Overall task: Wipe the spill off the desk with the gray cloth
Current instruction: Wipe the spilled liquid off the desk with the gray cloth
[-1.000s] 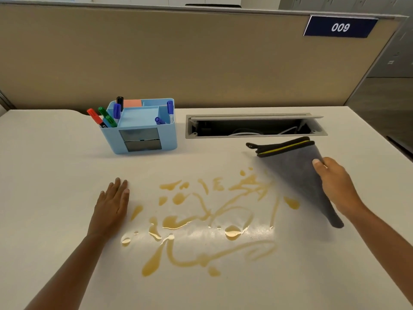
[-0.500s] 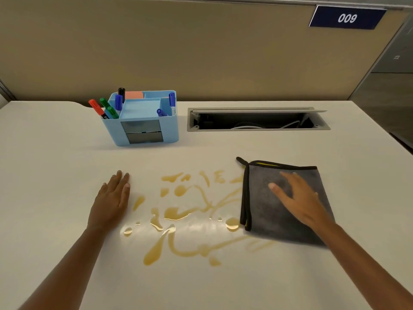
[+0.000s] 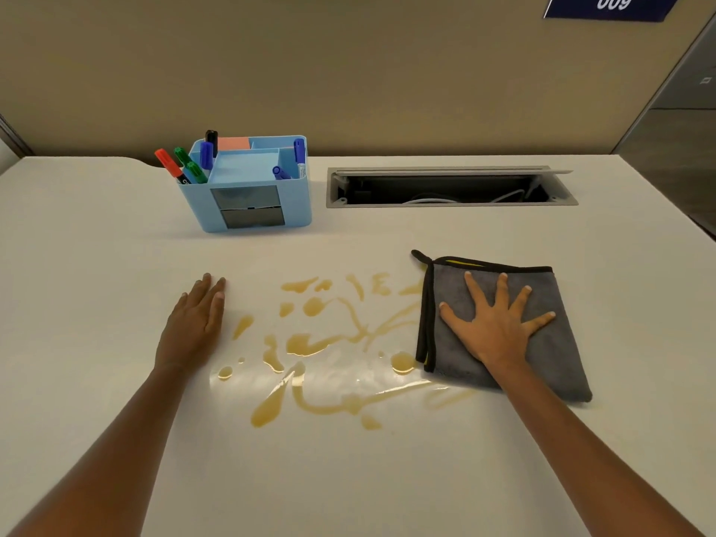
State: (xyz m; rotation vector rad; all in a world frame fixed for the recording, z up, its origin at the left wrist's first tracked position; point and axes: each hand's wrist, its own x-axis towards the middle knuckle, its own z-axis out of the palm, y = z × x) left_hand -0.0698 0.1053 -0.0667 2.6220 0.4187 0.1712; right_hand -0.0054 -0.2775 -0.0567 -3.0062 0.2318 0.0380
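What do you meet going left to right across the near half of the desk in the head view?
left hand flat on the desk → spill → gray cloth, lying over the spill's right edge, with the right hand spread flat on it.

sign (image 3: 612,5) cropped by the top edge, part of the spill (image 3: 333,343) under the cloth (image 3: 550,354)
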